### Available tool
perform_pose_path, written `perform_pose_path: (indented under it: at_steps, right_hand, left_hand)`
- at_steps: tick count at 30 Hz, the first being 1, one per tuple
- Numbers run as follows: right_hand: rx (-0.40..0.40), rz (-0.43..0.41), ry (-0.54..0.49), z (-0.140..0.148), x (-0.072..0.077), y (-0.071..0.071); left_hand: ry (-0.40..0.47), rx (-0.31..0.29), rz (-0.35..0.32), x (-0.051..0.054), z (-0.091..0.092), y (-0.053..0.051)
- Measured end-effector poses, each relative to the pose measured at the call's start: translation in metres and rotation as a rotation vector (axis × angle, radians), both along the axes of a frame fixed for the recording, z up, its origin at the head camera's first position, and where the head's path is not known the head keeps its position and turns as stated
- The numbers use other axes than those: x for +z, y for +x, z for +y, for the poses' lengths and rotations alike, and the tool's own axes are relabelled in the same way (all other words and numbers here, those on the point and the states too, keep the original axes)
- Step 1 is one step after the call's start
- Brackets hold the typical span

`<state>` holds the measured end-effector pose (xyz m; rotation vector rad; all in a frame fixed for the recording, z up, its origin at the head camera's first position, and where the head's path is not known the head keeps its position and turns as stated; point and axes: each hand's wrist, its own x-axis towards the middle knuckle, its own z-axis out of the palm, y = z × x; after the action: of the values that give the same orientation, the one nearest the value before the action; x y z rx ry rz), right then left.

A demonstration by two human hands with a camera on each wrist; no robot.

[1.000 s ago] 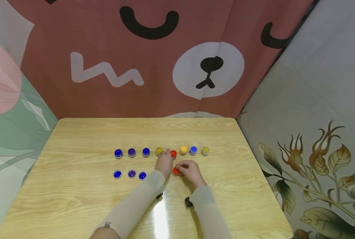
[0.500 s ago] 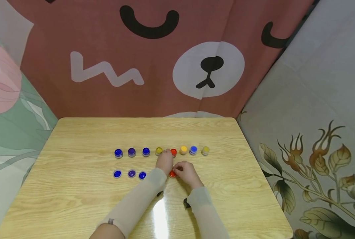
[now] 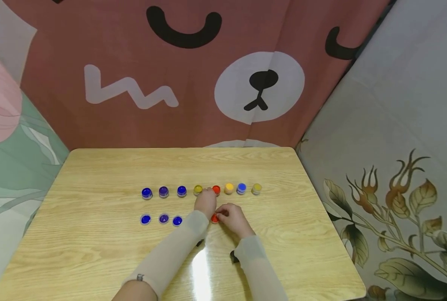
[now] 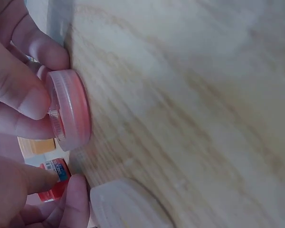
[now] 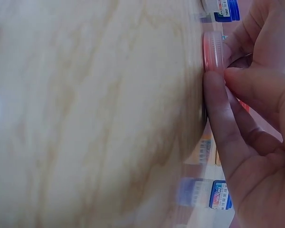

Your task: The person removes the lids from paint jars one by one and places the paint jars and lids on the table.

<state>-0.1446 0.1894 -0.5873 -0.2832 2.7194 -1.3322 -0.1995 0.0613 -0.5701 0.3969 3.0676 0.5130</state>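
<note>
Side by side over the wooden table are my two hands. My left hand (image 3: 205, 202) grips a small red paint pot (image 4: 54, 179); finger and thumb sit on its sides in the left wrist view. That pot (image 3: 216, 190) stands in a row of pots. Nearer to me, my right hand (image 3: 235, 219) pinches the rim of a round clear lid (image 4: 72, 110) with red paint in it. The lid (image 5: 213, 51) lies flat on the table, thumb and fingers on its edge. My left forearm hides part of the table.
Left of my hands stand a blue pot (image 3: 146, 193), a purple one (image 3: 164, 192), another blue (image 3: 182, 191) and an olive-yellow (image 3: 197, 190). Orange (image 3: 228, 188), light blue (image 3: 241, 188) and yellowish (image 3: 256, 189) pots stand right. Stained lids (image 3: 164, 218) lie in front; a pale lid (image 4: 128, 204) is close by.
My right hand and the red-stained lid have shifted a little left and toward me, closer to the left wrist. The left hand stays at the red pot. The head view has drifted slightly.
</note>
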Motion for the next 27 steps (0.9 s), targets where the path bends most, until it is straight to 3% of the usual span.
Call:
perform_pose_path:
  at_steps: [9,18,27]
  right_hand:
    - [0.009,-0.02,-0.031,-0.001,0.0,0.0]
    - [-0.005,-0.034,-0.048,-0.001,-0.002,0.001]
    - [-0.135,-0.042,-0.078,0.01,0.0,0.0]
  left_hand:
    - [0.06,0.024,-0.045,-0.006,-0.002,-0.01]
    - [0.078,0.014,-0.077,-0.004,-0.006,-0.01]
    - [0.174,0.073,-0.098,0.002,-0.008,-0.004]
